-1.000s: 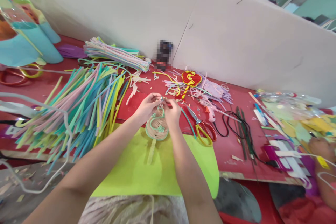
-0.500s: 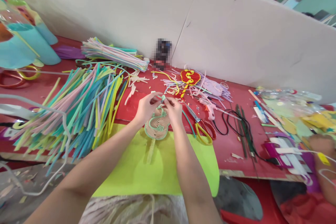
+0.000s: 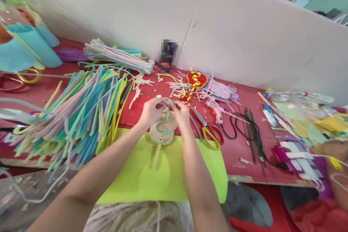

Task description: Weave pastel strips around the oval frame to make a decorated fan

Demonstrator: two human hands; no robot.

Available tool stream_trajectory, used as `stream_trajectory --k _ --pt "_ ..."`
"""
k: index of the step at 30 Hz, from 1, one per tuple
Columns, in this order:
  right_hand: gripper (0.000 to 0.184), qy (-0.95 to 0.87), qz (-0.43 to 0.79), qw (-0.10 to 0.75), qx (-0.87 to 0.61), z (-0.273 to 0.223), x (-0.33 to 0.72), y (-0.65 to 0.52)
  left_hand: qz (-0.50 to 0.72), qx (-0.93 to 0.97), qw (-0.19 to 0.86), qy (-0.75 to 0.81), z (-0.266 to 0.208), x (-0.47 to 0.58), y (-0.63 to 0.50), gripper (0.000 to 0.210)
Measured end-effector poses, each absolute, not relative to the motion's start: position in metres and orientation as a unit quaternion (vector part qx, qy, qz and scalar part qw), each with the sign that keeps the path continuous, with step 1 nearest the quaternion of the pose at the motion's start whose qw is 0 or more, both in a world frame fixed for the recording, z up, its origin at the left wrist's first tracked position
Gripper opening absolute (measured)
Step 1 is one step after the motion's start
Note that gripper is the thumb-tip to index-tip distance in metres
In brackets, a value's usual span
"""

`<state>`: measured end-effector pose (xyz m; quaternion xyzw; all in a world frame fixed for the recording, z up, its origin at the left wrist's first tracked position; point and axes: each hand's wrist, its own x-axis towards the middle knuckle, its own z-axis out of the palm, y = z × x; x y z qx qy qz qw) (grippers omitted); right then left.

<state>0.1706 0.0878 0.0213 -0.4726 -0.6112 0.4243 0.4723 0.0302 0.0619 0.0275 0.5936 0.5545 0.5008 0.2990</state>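
My left hand (image 3: pixel 151 112) and my right hand (image 3: pixel 180 113) meet at the middle of the table, fingertips pinched around a small curled mint-green pipe cleaner (image 3: pixel 168 101). Just below them lies a fan-shaped craft (image 3: pixel 162 137) in beige with a mint-green edge, green curls on its face and a pale yellow handle. My fingers partly cover its upper end. Under the fan's lower part spreads a lime-green sheet (image 3: pixel 163 186). Scissors (image 3: pixel 208 132) with red and yellow handles rest to the right of my right hand.
A big heap of coloured pipe cleaners (image 3: pixel 89 110) lies on the left, with a bundle (image 3: pixel 119 56) behind it. Farther right are a red and yellow fan (image 3: pixel 197 80), a pink glue gun (image 3: pixel 216 112) with its black cord, and a purple-and-white power strip (image 3: pixel 292 157). Another person's arm (image 3: pixel 337 159) shows at the right edge.
The curled green piece has turned and shifted slightly between my fingertips. Both hands stay in nearly the same place, and the fan has not visibly moved.
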Motion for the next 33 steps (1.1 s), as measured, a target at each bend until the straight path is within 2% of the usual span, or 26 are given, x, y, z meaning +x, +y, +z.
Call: stream_trajectory --k 4,12,24,33 --pt "0.034 -0.617 0.432 0.459 -0.471 0.022 0.173 0.088 0.505 0.593 0.319 0.541 0.03 0.029 0.061 0.029" --pt "0.031 -0.645 0.41 0.441 -0.471 0.024 0.177 0.089 0.429 0.685 0.196 0.556 0.039 0.03 0.05 0.031" --pt "0.028 -0.676 0.357 0.432 -0.478 0.027 0.179 0.086 0.363 0.722 0.14 0.572 0.036 0.028 0.051 0.032" --pt "0.027 -0.671 0.36 0.442 -0.473 0.026 0.178 0.088 0.416 0.695 0.189 0.556 0.034 0.03 0.053 0.035"
